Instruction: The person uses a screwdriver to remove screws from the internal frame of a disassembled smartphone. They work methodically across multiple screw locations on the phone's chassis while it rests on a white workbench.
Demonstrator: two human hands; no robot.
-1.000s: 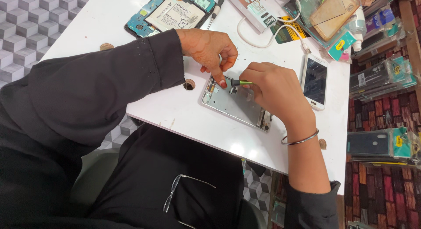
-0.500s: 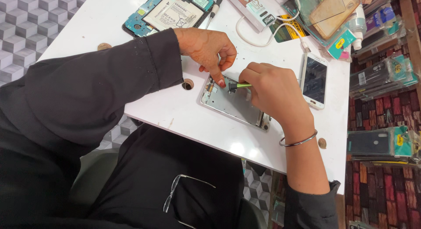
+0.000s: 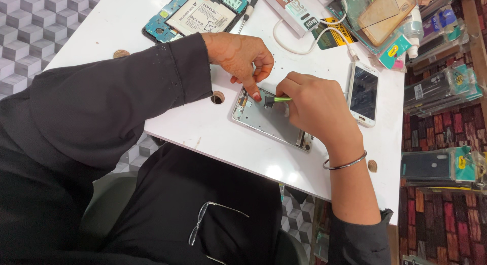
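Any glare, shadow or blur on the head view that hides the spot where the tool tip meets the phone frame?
Head view: sharp overall, no motion blur on the right hand or left hand; a bright glare patch on the white table near its front edge, away from the silver phone frame; soft shadows only; the green tool tip is small and partly hidden by fingers.

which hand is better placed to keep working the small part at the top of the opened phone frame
Right. The right hand already pinches the green-tipped tool with its tip on the small part at the silver phone frame. The left hand only presses a fingertip beside it, steadying.
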